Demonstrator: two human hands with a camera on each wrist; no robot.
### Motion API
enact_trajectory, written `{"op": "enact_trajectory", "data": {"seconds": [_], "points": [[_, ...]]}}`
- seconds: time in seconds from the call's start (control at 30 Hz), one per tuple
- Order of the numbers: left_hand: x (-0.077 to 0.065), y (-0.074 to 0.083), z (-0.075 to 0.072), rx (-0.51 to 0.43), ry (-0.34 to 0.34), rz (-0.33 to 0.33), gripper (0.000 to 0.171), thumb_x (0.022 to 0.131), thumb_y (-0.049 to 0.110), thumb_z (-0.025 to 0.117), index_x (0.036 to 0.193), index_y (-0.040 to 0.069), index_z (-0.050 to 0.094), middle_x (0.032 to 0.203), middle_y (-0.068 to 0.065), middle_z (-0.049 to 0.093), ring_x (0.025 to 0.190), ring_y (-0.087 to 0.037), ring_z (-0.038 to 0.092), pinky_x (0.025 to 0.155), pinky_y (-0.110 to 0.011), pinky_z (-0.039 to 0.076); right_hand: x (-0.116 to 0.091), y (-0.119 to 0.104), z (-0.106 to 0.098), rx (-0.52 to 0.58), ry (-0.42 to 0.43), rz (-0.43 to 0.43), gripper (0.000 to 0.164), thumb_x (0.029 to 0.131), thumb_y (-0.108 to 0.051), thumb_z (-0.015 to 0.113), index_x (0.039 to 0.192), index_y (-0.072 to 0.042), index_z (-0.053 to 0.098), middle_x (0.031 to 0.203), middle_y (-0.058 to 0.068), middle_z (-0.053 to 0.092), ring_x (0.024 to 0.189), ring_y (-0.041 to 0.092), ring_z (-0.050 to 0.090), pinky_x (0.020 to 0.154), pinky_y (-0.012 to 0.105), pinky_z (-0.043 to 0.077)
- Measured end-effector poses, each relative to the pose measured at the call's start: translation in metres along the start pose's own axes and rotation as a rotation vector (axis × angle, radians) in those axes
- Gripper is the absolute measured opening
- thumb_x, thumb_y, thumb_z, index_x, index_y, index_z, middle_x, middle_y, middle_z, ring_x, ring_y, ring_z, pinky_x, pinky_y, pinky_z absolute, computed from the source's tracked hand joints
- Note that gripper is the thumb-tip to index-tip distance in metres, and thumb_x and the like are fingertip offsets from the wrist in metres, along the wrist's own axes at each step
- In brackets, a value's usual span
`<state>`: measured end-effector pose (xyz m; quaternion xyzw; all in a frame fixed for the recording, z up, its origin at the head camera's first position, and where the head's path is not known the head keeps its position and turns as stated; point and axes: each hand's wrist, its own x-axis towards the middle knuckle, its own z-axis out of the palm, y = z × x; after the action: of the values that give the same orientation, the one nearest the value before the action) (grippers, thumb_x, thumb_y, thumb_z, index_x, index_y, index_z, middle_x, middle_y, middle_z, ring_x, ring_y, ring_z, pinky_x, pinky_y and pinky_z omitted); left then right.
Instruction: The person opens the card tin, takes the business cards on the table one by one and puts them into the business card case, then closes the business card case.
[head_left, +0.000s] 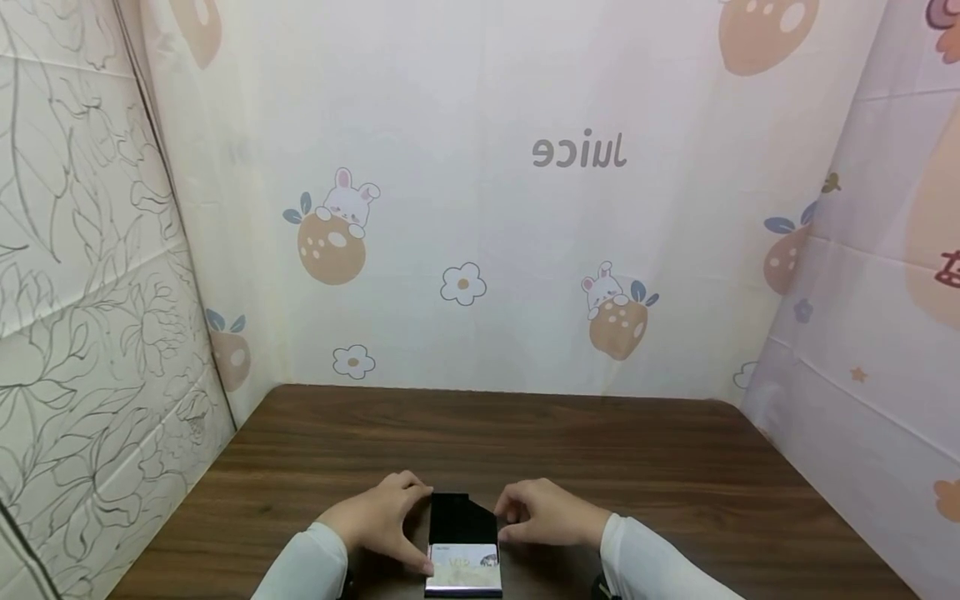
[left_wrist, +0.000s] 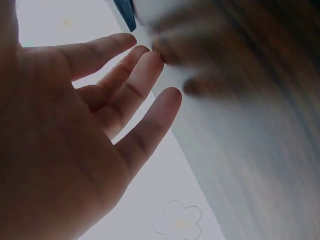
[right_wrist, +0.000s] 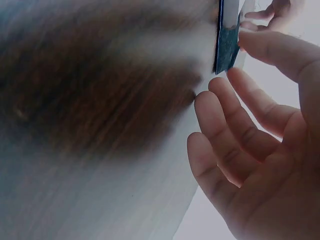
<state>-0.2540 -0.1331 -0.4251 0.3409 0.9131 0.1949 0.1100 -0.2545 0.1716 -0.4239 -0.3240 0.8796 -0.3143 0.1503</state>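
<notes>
A small black card holder (head_left: 456,523) lies on the table between the two hands, its upper part cut slantwise at the right. A pale printed card (head_left: 465,568) lies on its lower part. My left hand (head_left: 377,518) spans the left side, thumb at the card's left edge and index finger by the top left corner. Its other fingers stretch out in the left wrist view. Beside the right edge is my right hand (head_left: 553,512), fingers loosely bent, thumb and index tips by the black part (right_wrist: 229,47). Whether those tips touch it, I cannot tell.
The brown wooden table (head_left: 510,425) reaches back to a printed curtain (head_left: 480,208) with rabbits, fruit and flowers. Curtains also hang at the left (head_left: 90,317) and right (head_left: 847,333) sides.
</notes>
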Motion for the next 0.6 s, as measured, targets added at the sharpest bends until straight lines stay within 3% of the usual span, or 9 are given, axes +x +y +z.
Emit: {"op": "enact_trajectory", "data": {"seconds": [0.27,0.43,0.6], "points": [[0.001,-0.002,-0.002,0.01,-0.019,-0.017,0.102,0.066,0.063,0.086,0.142,0.004,0.054,0.117,0.003,0.046,0.105,-0.013,0.043,0.09,-0.034,0.049,0.005,0.009,0.0,0.017,0.036,0.036,0.03,0.092,-0.025,0.073,0.116,-0.007,0.068,0.084,-0.009,0.059,0.069,0.005,0.054,0.062,0.023,0.047],[0.003,-0.004,0.0,-0.009,-0.024,-0.011,0.101,0.065,0.062,0.087,0.142,0.008,0.053,0.119,0.004,0.047,0.107,-0.012,0.043,0.091,-0.035,0.049,0.01,0.008,0.002,0.012,0.034,0.028,0.029,0.095,-0.024,0.07,0.117,-0.005,0.069,0.085,-0.008,0.058,0.071,0.005,0.053,0.063,0.024,0.047],[0.008,-0.008,0.001,-0.113,0.013,0.037,0.086,0.074,0.054,0.085,0.14,0.009,0.054,0.122,0.001,0.054,0.109,-0.014,0.052,0.091,-0.036,0.051,0.015,0.008,0.004,-0.016,0.041,0.019,0.022,0.097,-0.022,0.068,0.113,-0.009,0.072,0.084,-0.012,0.058,0.071,0.003,0.053,0.065,0.024,0.048]]}}
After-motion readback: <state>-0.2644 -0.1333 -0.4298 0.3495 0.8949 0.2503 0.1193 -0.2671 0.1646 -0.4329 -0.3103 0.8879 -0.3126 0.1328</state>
